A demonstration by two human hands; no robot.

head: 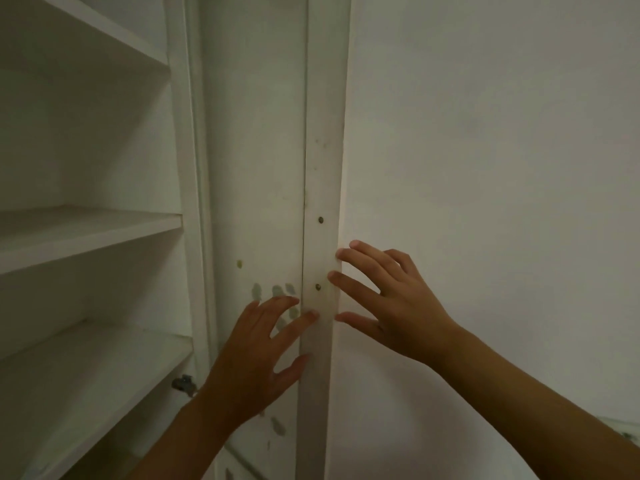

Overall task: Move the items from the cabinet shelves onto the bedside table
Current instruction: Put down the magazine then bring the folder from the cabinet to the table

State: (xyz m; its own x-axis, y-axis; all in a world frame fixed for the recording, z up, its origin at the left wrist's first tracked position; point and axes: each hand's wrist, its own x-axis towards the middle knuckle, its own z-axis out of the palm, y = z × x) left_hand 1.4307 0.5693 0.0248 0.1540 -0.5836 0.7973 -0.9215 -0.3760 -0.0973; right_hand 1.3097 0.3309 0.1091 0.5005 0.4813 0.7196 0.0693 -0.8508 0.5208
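White cabinet shelves [90, 233] fill the left of the view, and no items show on them. Two white door panels meet at a narrow vertical edge [323, 202] in the middle. My left hand [256, 355] lies with spread, straight fingers against the left panel [256, 150], its fingertips touching the edge. My right hand [391, 299] is spread on the right panel [485, 168], fingertips at the same edge. Neither hand holds anything. The bedside table is out of view.
A metal hinge [184, 384] sits at the cabinet frame beside the lower shelf. Two small screws [320, 220] mark the door edge. Greenish smudges [277, 291] dot the left panel near my left hand.
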